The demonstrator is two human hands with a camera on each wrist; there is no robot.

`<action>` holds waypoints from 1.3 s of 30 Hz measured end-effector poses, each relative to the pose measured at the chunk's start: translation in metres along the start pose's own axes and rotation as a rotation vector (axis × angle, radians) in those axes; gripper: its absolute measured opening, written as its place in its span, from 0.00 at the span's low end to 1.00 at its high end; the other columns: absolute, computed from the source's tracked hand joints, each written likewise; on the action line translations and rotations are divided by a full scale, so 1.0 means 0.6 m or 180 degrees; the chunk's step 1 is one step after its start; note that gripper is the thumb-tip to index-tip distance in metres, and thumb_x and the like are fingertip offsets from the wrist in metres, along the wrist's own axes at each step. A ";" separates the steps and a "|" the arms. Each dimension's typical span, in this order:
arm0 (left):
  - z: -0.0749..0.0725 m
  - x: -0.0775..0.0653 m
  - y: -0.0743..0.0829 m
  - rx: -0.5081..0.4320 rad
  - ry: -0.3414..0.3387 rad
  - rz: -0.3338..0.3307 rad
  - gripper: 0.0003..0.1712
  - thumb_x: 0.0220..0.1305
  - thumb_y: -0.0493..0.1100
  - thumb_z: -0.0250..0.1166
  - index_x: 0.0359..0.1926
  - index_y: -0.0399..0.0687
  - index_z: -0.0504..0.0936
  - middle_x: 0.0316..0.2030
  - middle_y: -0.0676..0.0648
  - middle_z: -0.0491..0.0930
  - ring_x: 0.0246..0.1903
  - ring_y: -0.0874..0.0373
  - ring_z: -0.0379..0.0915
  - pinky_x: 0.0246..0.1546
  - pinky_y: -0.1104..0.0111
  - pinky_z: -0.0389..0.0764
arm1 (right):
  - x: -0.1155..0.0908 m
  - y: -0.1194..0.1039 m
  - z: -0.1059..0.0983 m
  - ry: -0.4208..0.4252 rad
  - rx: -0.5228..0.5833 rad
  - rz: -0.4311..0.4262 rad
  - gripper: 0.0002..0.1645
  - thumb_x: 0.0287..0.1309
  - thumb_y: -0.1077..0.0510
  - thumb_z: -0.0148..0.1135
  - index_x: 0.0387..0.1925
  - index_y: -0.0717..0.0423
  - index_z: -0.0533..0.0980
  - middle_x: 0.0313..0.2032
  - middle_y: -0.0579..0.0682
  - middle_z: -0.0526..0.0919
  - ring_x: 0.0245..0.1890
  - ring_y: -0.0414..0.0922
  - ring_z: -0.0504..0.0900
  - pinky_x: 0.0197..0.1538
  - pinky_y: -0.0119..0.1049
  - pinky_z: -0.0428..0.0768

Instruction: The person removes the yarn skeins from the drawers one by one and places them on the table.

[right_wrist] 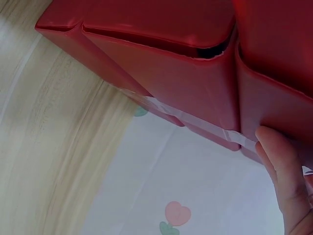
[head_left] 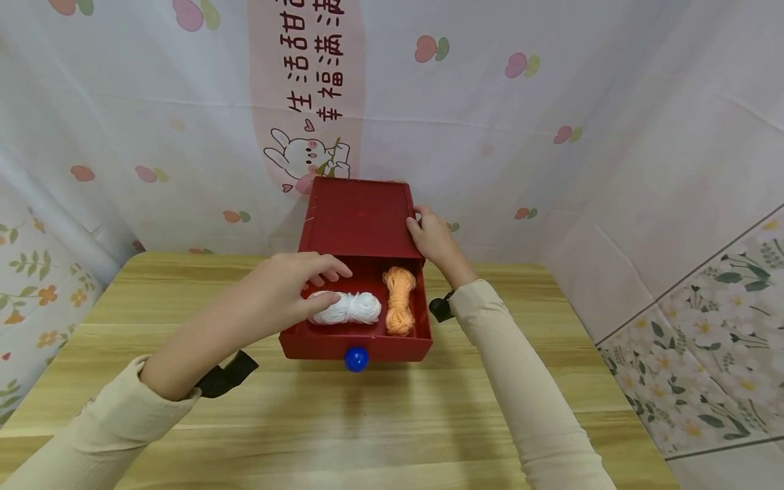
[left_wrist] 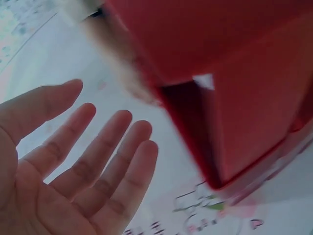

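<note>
A red box stands at the back of the table with its drawer pulled out toward me; a round blue knob is on the drawer front. Inside the drawer lie a white yarn skein at left and an orange yarn skein at right. My left hand is over the drawer's left side, partly covering the white skein, fingers spread and nothing held; its palm faces the left wrist camera. At the box's right rear edge, my right hand grips the side, one finger against the red wall.
The wood-grain table reaches forward on both sides of the box. Behind it hangs a pale printed curtain close to the box's back. Black straps are at the wrists.
</note>
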State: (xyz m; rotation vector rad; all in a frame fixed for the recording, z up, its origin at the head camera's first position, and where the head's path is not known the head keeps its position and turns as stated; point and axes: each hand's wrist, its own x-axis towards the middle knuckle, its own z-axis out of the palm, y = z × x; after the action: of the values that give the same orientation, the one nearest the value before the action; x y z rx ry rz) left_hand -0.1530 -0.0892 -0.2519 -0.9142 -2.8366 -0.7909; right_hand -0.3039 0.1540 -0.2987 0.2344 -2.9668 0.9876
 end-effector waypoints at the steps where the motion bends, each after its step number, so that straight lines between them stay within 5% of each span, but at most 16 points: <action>1: 0.003 0.003 -0.004 0.0008 -0.0125 -0.0065 0.18 0.58 0.40 0.65 0.50 0.48 0.77 0.43 0.48 0.81 0.39 0.55 0.76 0.38 0.65 0.79 | 0.000 0.000 0.000 0.0002 -0.0004 -0.0006 0.29 0.71 0.52 0.39 0.68 0.62 0.55 0.49 0.63 0.77 0.46 0.54 0.78 0.49 0.45 0.76; 7: 0.026 0.014 -0.025 0.0154 -0.0487 -0.0257 0.22 0.56 0.41 0.67 0.53 0.46 0.76 0.48 0.42 0.78 0.41 0.50 0.74 0.41 0.61 0.79 | -0.001 0.001 -0.001 0.0011 -0.0034 -0.0045 0.30 0.71 0.52 0.39 0.68 0.63 0.55 0.49 0.63 0.76 0.47 0.54 0.78 0.51 0.46 0.75; 18: 0.052 0.026 -0.043 0.0310 -0.0635 -0.0124 0.20 0.55 0.41 0.68 0.50 0.47 0.77 0.43 0.45 0.78 0.38 0.55 0.73 0.42 0.61 0.78 | -0.001 0.000 0.005 -0.0018 -0.0039 -0.0037 0.30 0.71 0.53 0.39 0.68 0.63 0.54 0.50 0.64 0.76 0.48 0.54 0.77 0.55 0.47 0.72; 27: 0.067 0.034 -0.046 0.0614 -0.0678 -0.0063 0.24 0.52 0.44 0.70 0.51 0.50 0.77 0.48 0.44 0.78 0.48 0.47 0.73 0.45 0.55 0.78 | -0.001 0.002 0.000 -0.0001 -0.0046 -0.0020 0.30 0.71 0.52 0.37 0.68 0.63 0.53 0.51 0.64 0.75 0.49 0.54 0.77 0.52 0.46 0.75; 39: 0.074 0.040 -0.052 0.0703 -0.0513 -0.0017 0.19 0.56 0.45 0.67 0.49 0.50 0.78 0.44 0.45 0.81 0.41 0.52 0.76 0.39 0.59 0.79 | 0.000 0.002 0.003 0.0016 0.0102 0.0039 0.30 0.71 0.51 0.39 0.69 0.60 0.53 0.50 0.62 0.77 0.47 0.54 0.79 0.52 0.46 0.75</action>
State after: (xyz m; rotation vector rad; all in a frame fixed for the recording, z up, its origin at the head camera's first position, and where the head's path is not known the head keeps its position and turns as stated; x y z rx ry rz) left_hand -0.1859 -0.0761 -0.2997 -0.9776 -2.9852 -0.4087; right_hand -0.3042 0.1540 -0.3008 0.2138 -2.9532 1.0363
